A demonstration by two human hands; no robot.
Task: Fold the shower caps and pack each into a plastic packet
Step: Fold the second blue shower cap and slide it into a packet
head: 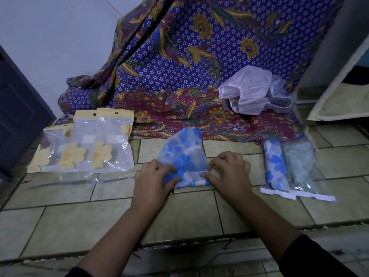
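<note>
Head view, landmark: the blue-flowered shower cap lies flat on the tiled floor, its rounded end pointing away from the person.
Left hand: pinching the cap's near left corner, fingers curled onto the turned-up hem.
Right hand: pinching the cap's near right corner in the same way, fingers bent and close together.
Step in hand: judged to be the first fold, the near hem being rolled up over the cap.
Doing it well: keep both corners level so the fold runs straight; press air out toward the far end; aim for a narrow strip like the packed ones.
Empty packets: yellow-topped, fanned out well left of the cap.
Filled packets: two, right of the cap, one blue-flowered, one pale green.
Unfolded caps: a loose heap beyond the cap to the right, on the batik cloth.
Risk: thin plastic may spring open if released early.
</note>
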